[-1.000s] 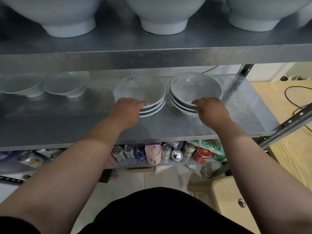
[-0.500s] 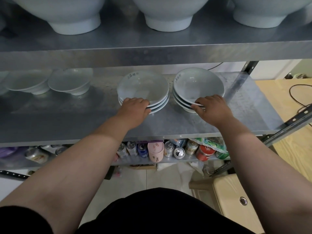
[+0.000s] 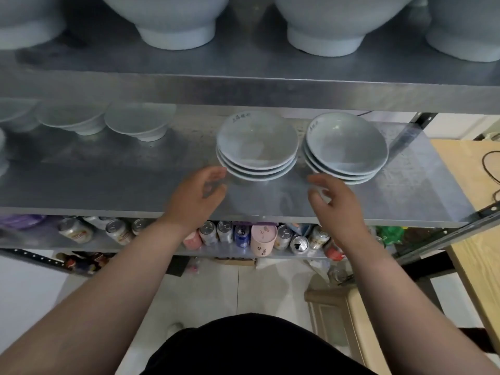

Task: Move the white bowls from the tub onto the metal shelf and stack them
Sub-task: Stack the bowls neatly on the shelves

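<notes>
Bowls (image 3: 257,142) in two stacks on metal shelf (image 3: 108,180); left hand (image 3: 198,190), right hand (image 3: 334,200) just beside, grip wide, holding nothing.

On the metal shelf (image 3: 108,182), toward its right end, 2 stacks of 3 bowls stand just beside each other: left stack (image 3: 257,143), right stack (image 3: 346,147). Near the front edge, the left hand (image 3: 197,196) lies before the left stack, the right hand (image 3: 334,204) before the right.

The top edge cuts off the large bowls (image 3: 176,23) on the upper shelf (image 3: 243,85). Fingers of the left hand (image 3: 194,196) and right hand (image 3: 335,204) are blurred. Writing inside the stacked bowls (image 3: 257,142) is unreadable.
</notes>
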The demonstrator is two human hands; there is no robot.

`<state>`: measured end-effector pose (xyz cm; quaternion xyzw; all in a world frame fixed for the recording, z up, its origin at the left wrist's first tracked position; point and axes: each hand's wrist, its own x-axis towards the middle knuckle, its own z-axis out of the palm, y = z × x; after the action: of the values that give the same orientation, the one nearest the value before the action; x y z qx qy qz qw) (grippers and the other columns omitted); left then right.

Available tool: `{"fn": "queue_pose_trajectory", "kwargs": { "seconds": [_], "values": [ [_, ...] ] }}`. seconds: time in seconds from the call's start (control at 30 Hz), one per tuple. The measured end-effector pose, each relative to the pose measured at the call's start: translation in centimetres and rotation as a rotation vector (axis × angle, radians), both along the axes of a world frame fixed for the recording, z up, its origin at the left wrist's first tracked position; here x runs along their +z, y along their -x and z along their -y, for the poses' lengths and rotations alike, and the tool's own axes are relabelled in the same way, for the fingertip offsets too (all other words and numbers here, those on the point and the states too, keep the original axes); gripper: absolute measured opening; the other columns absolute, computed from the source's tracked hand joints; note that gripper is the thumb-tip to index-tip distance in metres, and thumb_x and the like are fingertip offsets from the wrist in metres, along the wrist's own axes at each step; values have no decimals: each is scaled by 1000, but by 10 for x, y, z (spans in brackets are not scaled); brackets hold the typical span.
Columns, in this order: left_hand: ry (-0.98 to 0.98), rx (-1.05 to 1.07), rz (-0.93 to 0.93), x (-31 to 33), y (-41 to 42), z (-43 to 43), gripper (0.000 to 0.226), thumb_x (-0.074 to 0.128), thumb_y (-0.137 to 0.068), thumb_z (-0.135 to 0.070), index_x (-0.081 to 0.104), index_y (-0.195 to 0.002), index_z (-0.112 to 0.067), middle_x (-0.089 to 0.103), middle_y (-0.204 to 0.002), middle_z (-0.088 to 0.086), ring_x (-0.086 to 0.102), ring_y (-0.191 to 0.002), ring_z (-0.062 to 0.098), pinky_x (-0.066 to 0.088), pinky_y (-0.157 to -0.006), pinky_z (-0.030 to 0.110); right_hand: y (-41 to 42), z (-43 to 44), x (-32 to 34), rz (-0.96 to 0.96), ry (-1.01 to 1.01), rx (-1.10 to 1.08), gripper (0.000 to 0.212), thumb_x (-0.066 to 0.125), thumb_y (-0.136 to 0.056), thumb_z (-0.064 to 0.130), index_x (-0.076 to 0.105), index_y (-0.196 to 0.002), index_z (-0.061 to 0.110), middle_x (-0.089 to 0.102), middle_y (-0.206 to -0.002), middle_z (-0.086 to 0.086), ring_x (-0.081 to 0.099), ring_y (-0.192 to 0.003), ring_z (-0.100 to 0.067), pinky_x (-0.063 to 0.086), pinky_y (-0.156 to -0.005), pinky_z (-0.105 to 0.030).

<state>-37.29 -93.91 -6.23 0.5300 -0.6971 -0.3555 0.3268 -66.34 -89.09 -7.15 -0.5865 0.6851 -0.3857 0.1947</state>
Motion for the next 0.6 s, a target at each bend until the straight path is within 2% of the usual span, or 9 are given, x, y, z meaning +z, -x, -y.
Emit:
{"fn": "queue_pose_trajectory", "kwargs": {
  "seconds": [0.07,0.1,0.17,0.27,0.37,0.43,0.5,0.6],
  "values": [
    [-94,96,-122,-8,-29,-14,26,58,-96,-24,60,-112,-44,63,-117,-26,57,-112,-7,45,-99,26,-34,-9,1,243,-109,15,20,61,-93,19,69,-110,26,69,-108,17,62,-95,9,43,-80,-4],
    [-121,141,-155,-13,-46,-21,25,58,-95,-24,62,-110,-44,65,-114,-25,59,-111,-5,46,-98,28,-50,-12,0,316,-138,25,18,61,-94,18,69,-106,27,70,-103,19,62,-92,11,42,-75,-1],
    [-147,222,-176,-21,-81,-34,23,59,-94,-25,63,-108,-43,67,-111,-24,61,-108,-2,49,-96,30,-83,-16,-7,406,-195,61,16,62,-93,18,69,-101,31,71,-98,18,64,-91,6,45,-76,-6],
    [-194,288,-177,-29,-137,-57,25,59,-95,-21,63,-106,-43,68,-111,-20,61,-105,-2,49,-92,28,-135,-19,-19,391,-295,142,15,62,-91,21,69,-96,33,70,-97,19,65,-93,1,48,-83,-18],
    [-211,338,-193,-31,-198,-74,26,58,-96,-14,63,-110,-35,68,-112,-13,63,-106,4,49,-92,30,-191,-18,-22,353,-354,188,14,61,-91,22,69,-96,33,70,-96,19,64,-90,1,47,-81,-17],
    [-209,371,-202,-30,-240,-81,26,58,-96,-12,63,-113,-30,69,-112,-11,64,-101,4,50,-85,25,-230,-14,-23,354,-373,207,14,61,-92,22,70,-97,32,70,-97,17,64,-89,-1,48,-80,-17],
    [-203,419,-203,-30,-279,-87,26,59,-95,-12,65,-115,-28,70,-109,-13,65,-97,1,49,-74,13,-270,-6,-27,353,-369,215,15,61,-92,21,71,-97,31,70,-97,17,64,-92,-4,49,-85,-26],
    [-191,470,-216,-31,-338,-91,27,59,-95,-10,65,-110,-32,71,-106,-12,65,-98,1,49,-70,8,-333,7,-32,320,-367,236,15,60,-92,22,70,-94,33,70,-98,19,64,-95,-4,50,-90,-30]
  ]
}}
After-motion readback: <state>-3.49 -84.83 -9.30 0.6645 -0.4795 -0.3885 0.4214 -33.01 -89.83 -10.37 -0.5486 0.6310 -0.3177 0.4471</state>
